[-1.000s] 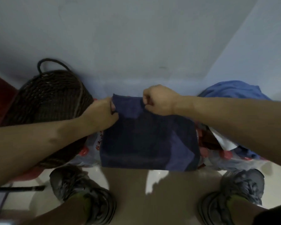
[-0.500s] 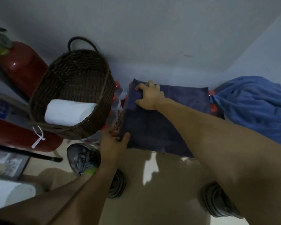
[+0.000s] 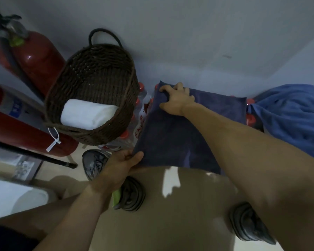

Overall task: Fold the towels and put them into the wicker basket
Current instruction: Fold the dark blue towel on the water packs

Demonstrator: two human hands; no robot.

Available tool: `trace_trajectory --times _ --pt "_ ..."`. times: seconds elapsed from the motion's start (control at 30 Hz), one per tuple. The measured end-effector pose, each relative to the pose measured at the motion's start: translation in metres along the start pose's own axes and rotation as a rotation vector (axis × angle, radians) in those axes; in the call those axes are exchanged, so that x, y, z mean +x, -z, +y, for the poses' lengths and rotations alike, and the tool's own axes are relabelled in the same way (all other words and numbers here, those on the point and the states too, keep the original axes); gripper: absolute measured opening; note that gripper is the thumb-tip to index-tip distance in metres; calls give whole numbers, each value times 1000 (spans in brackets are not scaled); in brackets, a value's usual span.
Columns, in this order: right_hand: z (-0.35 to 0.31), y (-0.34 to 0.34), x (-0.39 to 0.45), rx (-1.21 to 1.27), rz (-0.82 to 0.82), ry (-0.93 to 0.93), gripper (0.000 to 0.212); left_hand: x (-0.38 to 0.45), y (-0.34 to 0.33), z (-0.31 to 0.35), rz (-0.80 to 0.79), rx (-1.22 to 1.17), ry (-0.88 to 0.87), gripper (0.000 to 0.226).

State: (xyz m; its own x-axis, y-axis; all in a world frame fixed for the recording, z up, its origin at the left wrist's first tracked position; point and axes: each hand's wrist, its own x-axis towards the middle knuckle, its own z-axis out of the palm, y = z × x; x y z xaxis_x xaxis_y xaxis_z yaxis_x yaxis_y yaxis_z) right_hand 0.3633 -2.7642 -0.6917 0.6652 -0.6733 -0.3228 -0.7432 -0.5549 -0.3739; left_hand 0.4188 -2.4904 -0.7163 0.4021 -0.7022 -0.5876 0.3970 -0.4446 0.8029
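**Navy towel gripped at two corners, on bottle packs**

Navy towel [image 3: 172, 138] lies on shrink-wrapped bottles [image 3: 140, 113] against a pale wall [image 3: 170, 33]. Left hand [image 3: 120, 167] pinches its near-left corner; right hand [image 3: 178, 100] curls fingers over the far-left corner. Basket [image 3: 98, 84] to the left holds a white towel [image 3: 87, 113]. Red extinguishers [image 3: 36, 57] further left, blue towel [image 3: 294, 120] at right, tan floor [image 3: 170, 214] below.

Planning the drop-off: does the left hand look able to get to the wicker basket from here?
Probably yes: the left hand pinches the dark towel just below the wicker basket, with nothing between them.
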Motion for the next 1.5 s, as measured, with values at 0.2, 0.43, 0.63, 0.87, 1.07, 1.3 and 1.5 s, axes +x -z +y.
trace_trajectory --times 0.2,0.43,0.63,0.87,1.07,1.3,1.5 --pt "9 7 -8 27 -34 88 66 -2 -2 7 88 546 185 25" --pt "37 38 -70 334 282 212 45 21 -71 77 198 1056 -669 12" --pt "87 -3 -176 562 901 -293 11 50 -109 40 27 1247 -705 50" --pt "117 -90 -251 747 756 -592 20 61 -108 29 56 1292 -783 54" --pt "124 -95 -240 1315 465 -794 34 65 -109 26 79 1317 -777 53" --pt "142 -79 -250 1642 271 -790 18 68 -110 24 119 1271 -769 51" --pt "158 -68 -270 1683 116 -770 37 64 -115 29 108 1256 -718 53"
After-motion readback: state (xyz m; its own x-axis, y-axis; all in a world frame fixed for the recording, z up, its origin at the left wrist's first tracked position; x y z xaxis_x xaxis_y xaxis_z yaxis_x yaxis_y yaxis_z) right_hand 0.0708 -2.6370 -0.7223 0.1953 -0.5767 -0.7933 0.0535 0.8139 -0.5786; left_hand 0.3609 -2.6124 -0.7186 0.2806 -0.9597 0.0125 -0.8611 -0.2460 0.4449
